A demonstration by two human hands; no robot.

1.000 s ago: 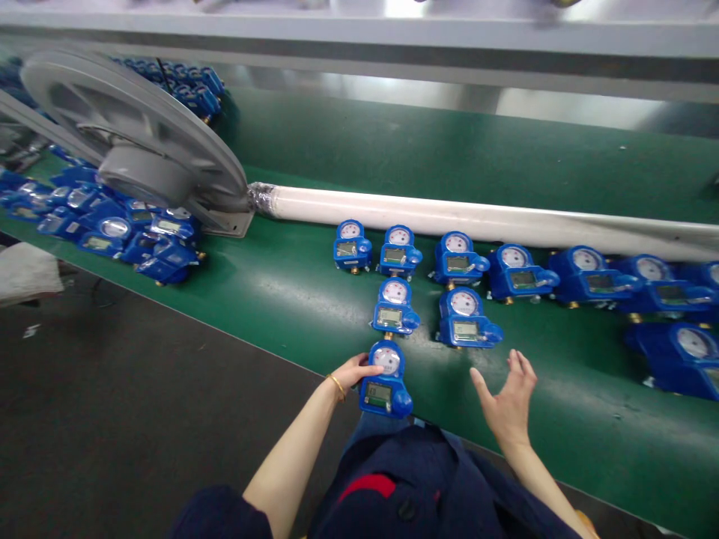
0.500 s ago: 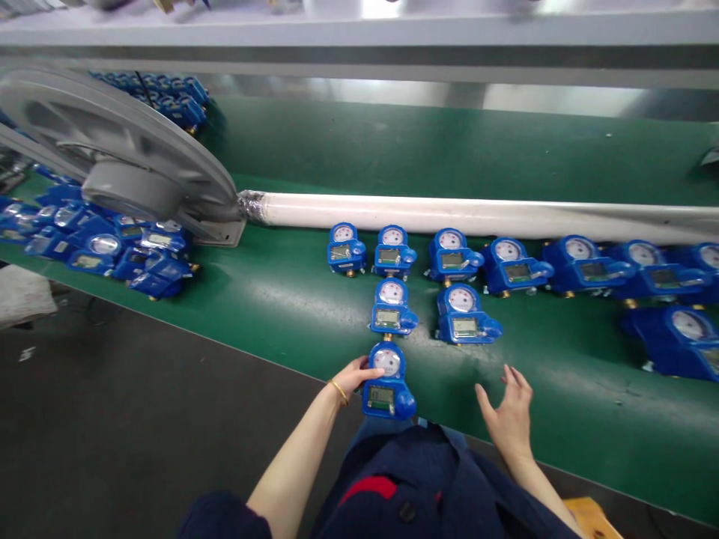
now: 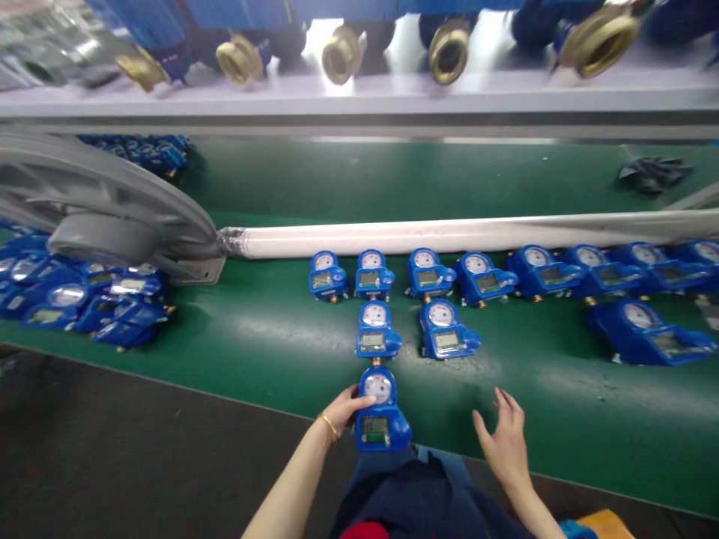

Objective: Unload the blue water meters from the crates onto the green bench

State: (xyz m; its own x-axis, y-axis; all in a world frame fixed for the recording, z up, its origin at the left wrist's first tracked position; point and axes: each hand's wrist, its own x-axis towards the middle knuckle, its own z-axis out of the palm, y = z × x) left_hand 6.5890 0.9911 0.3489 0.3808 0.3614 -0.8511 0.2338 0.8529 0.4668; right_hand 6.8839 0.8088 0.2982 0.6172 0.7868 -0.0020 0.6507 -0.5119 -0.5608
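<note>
Green belt (image 3: 281,337) | left hand (image 3: 344,408) grips blue meter (image 3: 380,415), long axis across belt, dial end away | right hand (image 3: 508,442) open, empty

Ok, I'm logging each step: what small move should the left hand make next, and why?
Probably let go of the water meter: the left hand holds its side, and it sits in line with the two meters beyond it.
</note>
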